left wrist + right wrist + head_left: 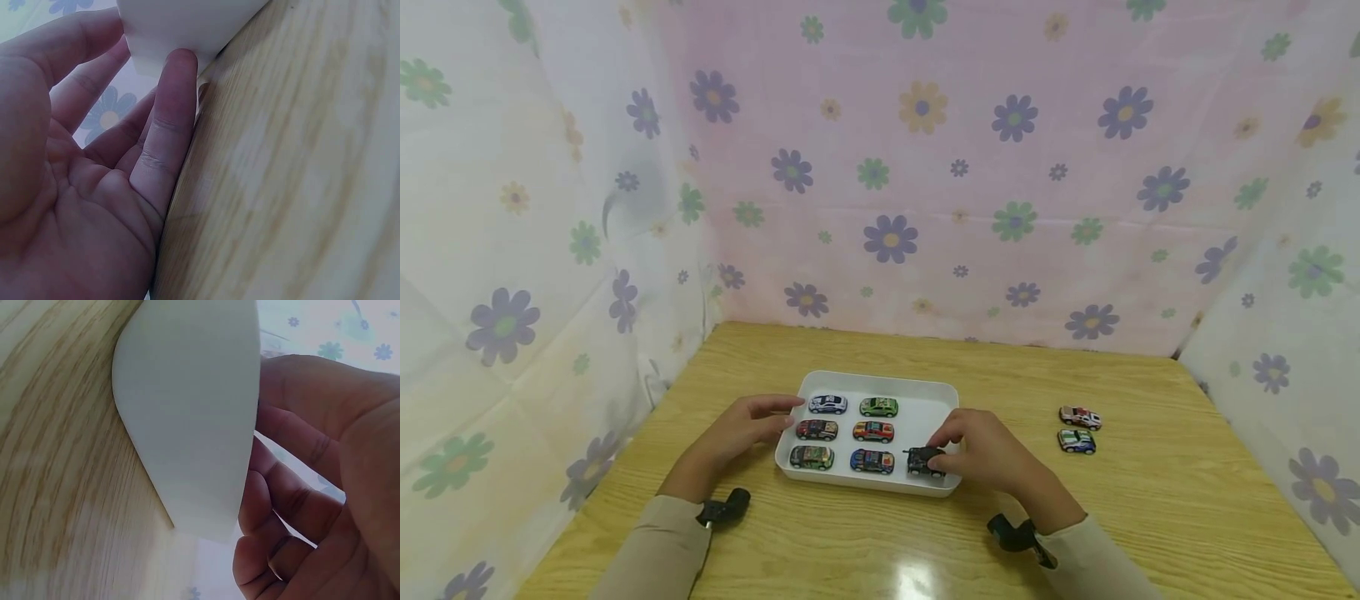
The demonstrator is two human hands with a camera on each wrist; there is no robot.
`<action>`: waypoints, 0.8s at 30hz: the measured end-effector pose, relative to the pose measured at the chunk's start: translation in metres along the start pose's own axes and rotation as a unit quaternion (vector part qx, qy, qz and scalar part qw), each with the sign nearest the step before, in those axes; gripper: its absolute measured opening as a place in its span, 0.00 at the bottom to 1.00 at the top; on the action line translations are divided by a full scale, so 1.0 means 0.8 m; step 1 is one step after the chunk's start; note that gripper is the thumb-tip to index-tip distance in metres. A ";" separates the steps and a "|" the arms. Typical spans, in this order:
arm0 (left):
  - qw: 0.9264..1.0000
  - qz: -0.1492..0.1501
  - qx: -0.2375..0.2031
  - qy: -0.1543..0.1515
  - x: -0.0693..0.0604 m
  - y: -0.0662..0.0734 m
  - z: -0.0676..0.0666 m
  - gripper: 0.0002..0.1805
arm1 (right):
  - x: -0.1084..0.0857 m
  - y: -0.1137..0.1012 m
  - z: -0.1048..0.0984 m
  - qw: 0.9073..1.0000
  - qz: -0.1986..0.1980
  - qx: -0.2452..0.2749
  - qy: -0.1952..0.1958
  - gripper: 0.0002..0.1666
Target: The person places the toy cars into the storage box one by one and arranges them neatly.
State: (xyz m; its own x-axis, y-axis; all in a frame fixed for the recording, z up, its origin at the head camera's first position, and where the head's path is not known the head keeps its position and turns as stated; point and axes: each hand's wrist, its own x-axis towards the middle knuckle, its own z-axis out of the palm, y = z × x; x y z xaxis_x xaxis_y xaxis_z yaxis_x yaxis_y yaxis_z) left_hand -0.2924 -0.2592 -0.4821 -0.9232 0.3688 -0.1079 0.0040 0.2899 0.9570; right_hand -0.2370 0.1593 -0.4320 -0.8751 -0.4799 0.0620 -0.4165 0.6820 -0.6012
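A white tray [880,481] lies on the table and holds toy cars in rows. My left hand [737,433] rests against the tray's left side, its fingers fairly straight; in the left wrist view a fingertip [181,69] touches the white wall. At the tray's front right corner, my right hand [985,450] pinches a black toy car [922,461] between thumb and fingers. Nearest to that car sits a blue-and-red toy car [872,461]. From the right wrist camera, the tray wall [187,412] hides the black car, with the fingers curled over the rim.
Right of the tray, a red-and-white toy car [1080,417] and a green-and-white toy car [1077,442] stand on the wooden table [1165,500]. Inside the tray are also a white car [827,404], a green car [878,407] and several others. Flowered cloth [962,192] surrounds the table.
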 end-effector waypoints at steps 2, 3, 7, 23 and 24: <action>1.000 0.000 0.001 0.000 0.000 0.001 0.000 0.25 | 0.000 0.000 0.000 1.000 0.001 -0.001 -0.003 0.08; 1.000 0.000 0.002 0.001 0.000 0.001 0.000 0.25 | 0.000 0.000 0.001 1.000 0.001 -0.001 -0.004 0.08; 1.000 0.002 0.008 0.000 0.001 0.000 -0.001 0.25 | 0.000 -0.001 0.001 1.000 0.001 -0.012 -0.005 0.08; 1.000 0.002 0.022 0.005 0.000 0.001 -0.002 0.25 | 0.002 -0.002 0.002 0.998 0.004 -0.061 -0.017 0.08; 1.000 0.002 0.022 0.004 -0.001 0.001 -0.002 0.25 | 0.002 -0.002 0.002 0.998 0.004 -0.061 -0.018 0.08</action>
State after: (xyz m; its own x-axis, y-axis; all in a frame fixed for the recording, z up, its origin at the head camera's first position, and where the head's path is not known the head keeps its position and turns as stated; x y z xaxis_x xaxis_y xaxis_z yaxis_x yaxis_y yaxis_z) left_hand -0.2924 -0.2604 -0.4810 -0.9262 0.3630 -0.1023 0.0239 0.3271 0.9447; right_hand -0.2374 0.1568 -0.4319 -0.8699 -0.4925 0.0284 -0.4392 0.7470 -0.4991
